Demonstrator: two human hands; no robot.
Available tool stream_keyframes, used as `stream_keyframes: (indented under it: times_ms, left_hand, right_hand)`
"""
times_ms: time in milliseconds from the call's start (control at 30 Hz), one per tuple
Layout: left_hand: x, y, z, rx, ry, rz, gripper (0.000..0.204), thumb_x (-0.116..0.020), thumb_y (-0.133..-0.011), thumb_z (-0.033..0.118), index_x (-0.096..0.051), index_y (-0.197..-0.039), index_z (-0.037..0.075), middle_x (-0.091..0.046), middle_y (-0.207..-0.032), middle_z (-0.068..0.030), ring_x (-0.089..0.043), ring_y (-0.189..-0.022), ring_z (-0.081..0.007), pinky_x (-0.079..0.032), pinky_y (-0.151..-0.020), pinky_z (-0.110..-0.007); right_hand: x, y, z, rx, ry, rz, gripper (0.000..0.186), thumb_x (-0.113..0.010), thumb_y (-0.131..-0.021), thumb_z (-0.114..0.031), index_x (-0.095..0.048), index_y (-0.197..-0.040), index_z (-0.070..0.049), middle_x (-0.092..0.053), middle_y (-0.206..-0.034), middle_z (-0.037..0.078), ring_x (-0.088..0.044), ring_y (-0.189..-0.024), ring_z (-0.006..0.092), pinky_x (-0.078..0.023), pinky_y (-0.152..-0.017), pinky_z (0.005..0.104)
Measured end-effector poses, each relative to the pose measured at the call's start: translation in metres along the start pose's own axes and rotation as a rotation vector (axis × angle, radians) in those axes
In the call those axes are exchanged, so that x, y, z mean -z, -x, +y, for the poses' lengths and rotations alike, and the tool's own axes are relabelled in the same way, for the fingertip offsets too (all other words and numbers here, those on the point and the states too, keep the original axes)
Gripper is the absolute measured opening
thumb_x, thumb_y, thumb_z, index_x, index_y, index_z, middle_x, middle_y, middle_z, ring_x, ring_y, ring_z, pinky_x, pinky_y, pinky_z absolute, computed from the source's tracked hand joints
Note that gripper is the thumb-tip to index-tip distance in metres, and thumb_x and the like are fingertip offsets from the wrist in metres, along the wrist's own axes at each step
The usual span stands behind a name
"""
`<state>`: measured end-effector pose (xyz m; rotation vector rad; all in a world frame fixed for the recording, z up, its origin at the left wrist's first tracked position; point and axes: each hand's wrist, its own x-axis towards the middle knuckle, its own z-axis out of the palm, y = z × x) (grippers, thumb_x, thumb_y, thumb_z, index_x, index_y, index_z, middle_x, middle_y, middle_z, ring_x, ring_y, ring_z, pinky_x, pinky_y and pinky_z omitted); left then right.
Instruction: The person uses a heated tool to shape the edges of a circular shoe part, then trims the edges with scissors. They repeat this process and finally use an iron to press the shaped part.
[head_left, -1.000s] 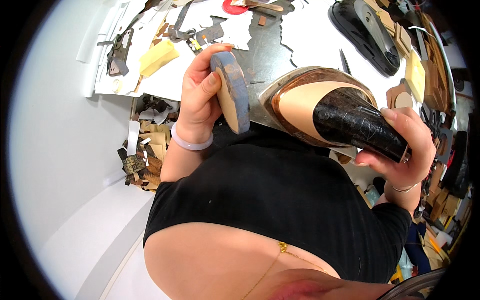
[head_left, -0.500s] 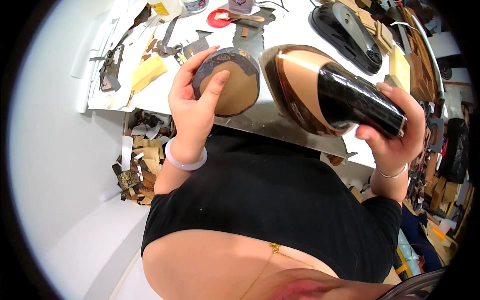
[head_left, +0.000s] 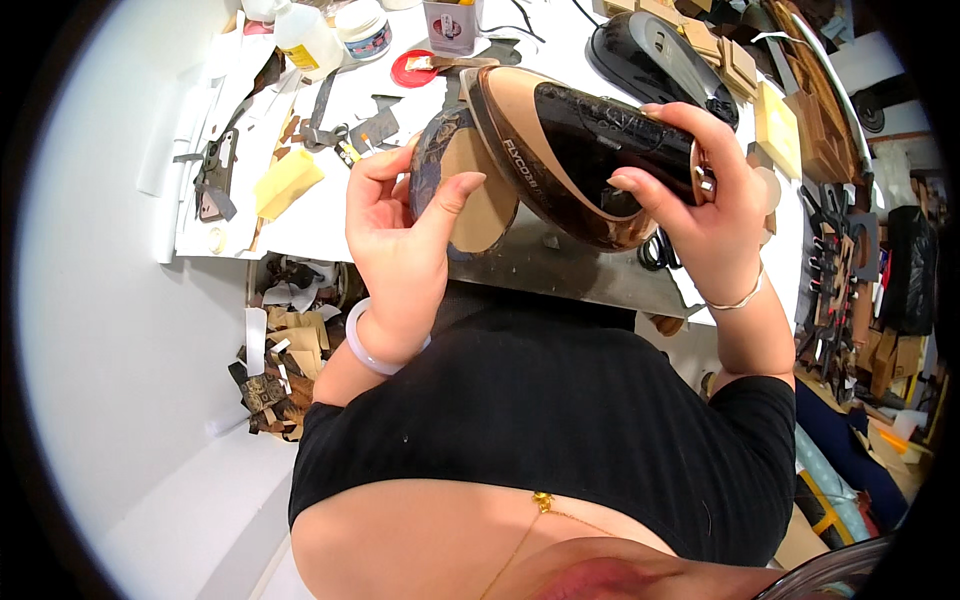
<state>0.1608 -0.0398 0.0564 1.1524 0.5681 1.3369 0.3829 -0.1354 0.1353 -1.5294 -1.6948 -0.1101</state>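
Observation:
My left hand [head_left: 395,250] grips a round tan panel [head_left: 478,218] with a dark patterned rim, its thumb on the tan face and its fingers behind the edge. My right hand [head_left: 715,190] is wrapped round the black handle of a brown and copper clothes iron [head_left: 570,160], which is tilted. The iron's sole edge overlaps the panel's right side in view; whether the two touch I cannot tell. Both are held above the front of the table. The panel's back is hidden.
On the table [head_left: 560,275] lie a yellow block [head_left: 288,184], a phone [head_left: 216,175], a red lid [head_left: 414,68] and a black iron stand [head_left: 660,60]. Bottles, a white tub [head_left: 363,30] and wooden blocks line the back. Scraps fill a bin [head_left: 285,345] at lower left.
The iron has come left and turned, its sole edge now overlapping the panel. The panel has tilted and shifted slightly right and down. My head view has moved a little.

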Motion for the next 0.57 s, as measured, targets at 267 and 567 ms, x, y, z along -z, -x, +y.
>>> stream_keyframes:
  times_ms: [267,567]
  left_hand:
    - [-0.007,-0.003,-0.001,0.038,0.045,0.015,0.041,-0.077,-0.086,-0.005,-0.052,-0.118,0.000,-0.065,-0.114,-0.0108,-0.064,-0.100,-0.0155,-0.054,-0.088,-0.029]
    - [0.017,-0.018,-0.013,0.029,0.112,0.153,0.038,-0.067,-0.096,0.000,-0.051,-0.131,0.000,-0.064,-0.125,-0.0119,-0.064,-0.107,-0.0183,-0.050,-0.098,-0.031]
  right_hand:
    - [-0.004,0.005,-0.002,0.063,0.114,-0.033,0.053,-0.091,-0.074,-0.021,-0.065,-0.118,-0.006,-0.058,-0.073,0.003,-0.054,-0.058,0.0120,-0.049,-0.055,0.0249]
    - [0.011,0.009,0.000,0.189,0.242,-0.265,0.054,-0.089,-0.073,-0.030,-0.065,-0.118,-0.010,-0.064,-0.077,0.003,-0.065,-0.061,0.0175,-0.052,-0.052,0.0270]
